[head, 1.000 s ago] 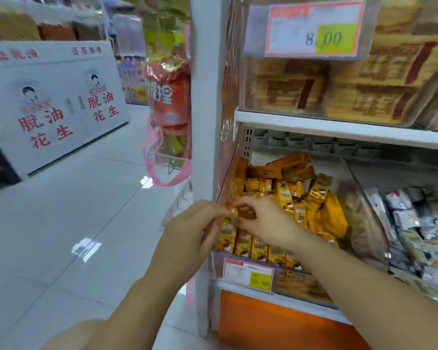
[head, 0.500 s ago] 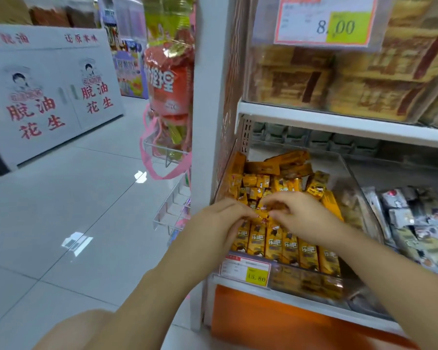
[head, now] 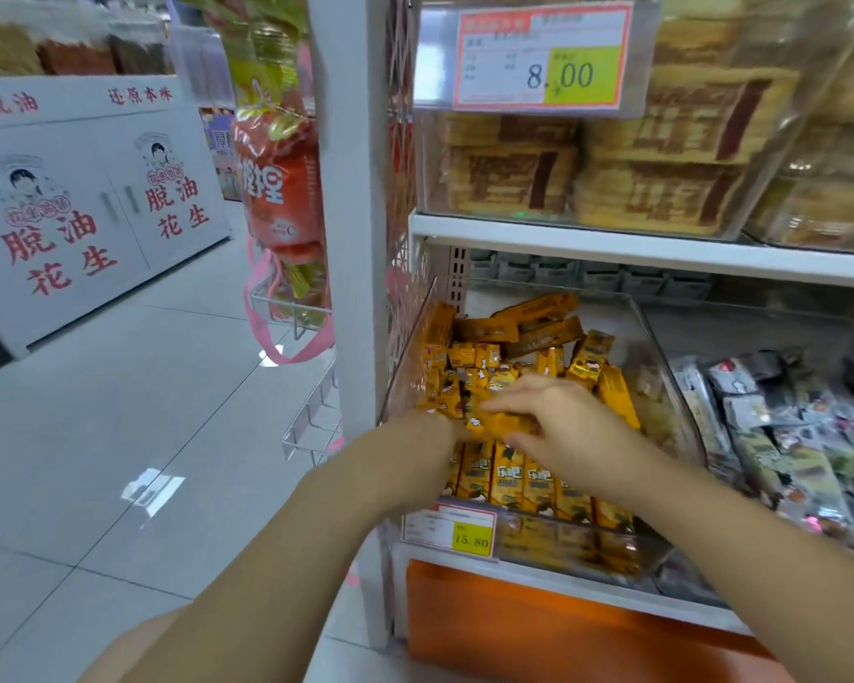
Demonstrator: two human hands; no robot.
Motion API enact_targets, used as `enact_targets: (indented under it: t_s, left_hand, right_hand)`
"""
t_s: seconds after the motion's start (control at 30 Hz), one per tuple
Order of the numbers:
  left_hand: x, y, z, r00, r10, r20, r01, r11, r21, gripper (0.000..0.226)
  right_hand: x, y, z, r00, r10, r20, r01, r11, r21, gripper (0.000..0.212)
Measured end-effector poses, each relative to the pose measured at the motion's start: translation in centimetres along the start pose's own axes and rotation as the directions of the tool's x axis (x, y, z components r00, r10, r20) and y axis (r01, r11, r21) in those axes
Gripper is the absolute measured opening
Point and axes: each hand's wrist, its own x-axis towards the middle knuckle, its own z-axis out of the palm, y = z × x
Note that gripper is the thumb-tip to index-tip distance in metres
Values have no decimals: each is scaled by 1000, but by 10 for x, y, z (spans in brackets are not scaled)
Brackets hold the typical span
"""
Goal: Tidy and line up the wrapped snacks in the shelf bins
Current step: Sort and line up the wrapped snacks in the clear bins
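Right hand (head: 558, 421) dropped, gripping yellow snacks (head: 514, 480) beside left hand (head: 415, 436); grey packets (head: 785, 436) adjacent.

Retail shop, snack aisle. White shelving (head: 637, 244) holds clear bins (head: 661, 347) of wrapped snacks (head: 523, 475), each fronted by a price tag (head: 538, 56) (8.00 up top, 15.80 below). Bagged goods hang on an end-cap hook (head: 279, 189); a printed display cabinet (head: 95, 204) stands across the tiled floor (head: 119, 411).
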Motion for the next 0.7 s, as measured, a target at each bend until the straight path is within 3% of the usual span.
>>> enact_targets:
  t_s: [0.07,0.13,0.2,0.3,0.37,0.43,0.5,0.57,0.7]
  left_hand:
    - [-5,-1,-8,1000,0,18,0,999,33,44]
    - [-8,-4,-15,1000,-3,17,2,999,49,41]
    - [-8,-4,-19,1000,-16,-8,16,999,47,40]
    - [2,1,-18,997,-37,-61,40,998,43,46]
    - [10,6,-14,997,-5,-77,9,999,51,50]
    - [18,6,-8,997,20,-71,-13,996,87,47]
    - [21,6,-5,1000,10,-14,-8,987,159,46]
    - [21,4,-7,998,1,63,-13,983,185,45]
    - [18,2,-13,993,30,118,-49,986,161,45]
  right_hand:
    - [-6,-8,6,984,-39,173,10,986,165,43]
    - [-7,-8,5,952,-57,302,-72,914,399,45]
    - [-3,-3,0,962,-17,272,-129,851,510,43]
    - [4,7,-2,985,77,156,-129,924,361,42]
    - [10,11,3,967,62,248,-128,957,261,44]
    - [15,15,8,949,47,312,-149,938,312,41]
    - [21,23,6,969,107,222,-168,946,279,41]
    - [29,33,7,977,171,129,-188,973,135,43]
    - [45,43,19,954,140,265,-134,990,-40,48]
